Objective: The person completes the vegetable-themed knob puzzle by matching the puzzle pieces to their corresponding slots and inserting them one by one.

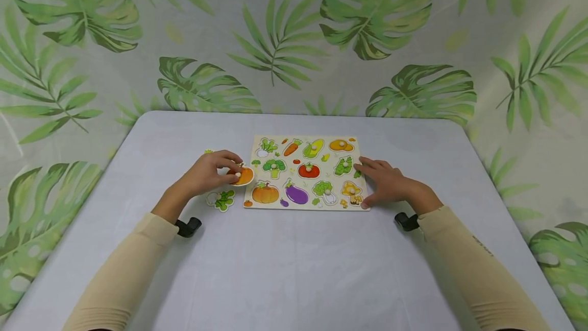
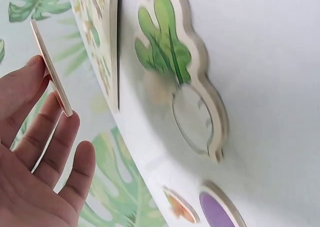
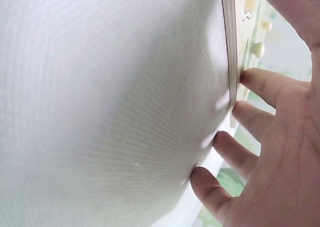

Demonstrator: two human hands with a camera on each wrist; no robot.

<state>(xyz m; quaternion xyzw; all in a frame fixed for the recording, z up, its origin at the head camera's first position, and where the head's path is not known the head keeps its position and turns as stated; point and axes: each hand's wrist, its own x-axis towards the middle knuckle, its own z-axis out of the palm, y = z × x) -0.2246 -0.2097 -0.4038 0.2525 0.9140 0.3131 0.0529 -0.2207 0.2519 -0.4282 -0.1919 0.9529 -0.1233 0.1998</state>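
Left of the frame's centre, the left hand (image 1: 212, 171), the nearer one, pinches the pumpkin piece (image 1: 245, 176) at the board's (image 1: 327, 170) left edge, up-left of the printed pumpkin (image 1: 265, 194); the right hand (image 1: 385, 182), fingers spread, touches the right edge.

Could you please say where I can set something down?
Bare table lies between the sleeves, in front of the puzzle board, and right of the right hand. The board's left side is crowded: left hand, held orange piece, loose turnip piece, purple piece.
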